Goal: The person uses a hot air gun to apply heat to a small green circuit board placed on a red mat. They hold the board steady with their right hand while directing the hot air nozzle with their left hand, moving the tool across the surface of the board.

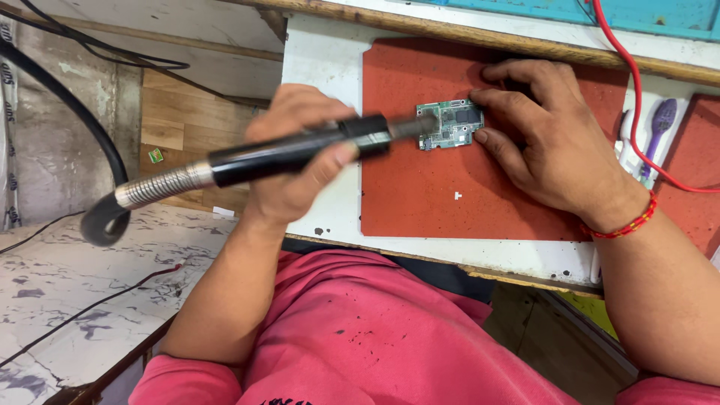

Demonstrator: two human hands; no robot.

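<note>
Nearest the camera is the person's pink shirt, from which both bare forearms reach up toward the red mat that lies on the white surface.

Just off the mat's near-left corner, the left hand is wrapped around a black pen-shaped handpiece; its fingers are curled shut on the barrel, with the thumb pressed along the side. The tool slants from lower left to upper right. Its rear end joins a ribbed metal spring sleeve and a thick black hose that loops away to the left of the mat, over a marbled white ledge. The tip of the handpiece is blurred and lies right at the left edge of a small green circuit board.

That board lies flat on the mat, in its upper middle part. The right hand rests palm down on the mat's right half, fingers spread and pressing on the board's right edge, pinning rather than gripping it. A red bead bracelet circles the wrist.

Beyond the mat's right edge lie a purple-handled tool and a red cable. Farthest off, past the mat's top edge, runs a wooden ledge.
</note>
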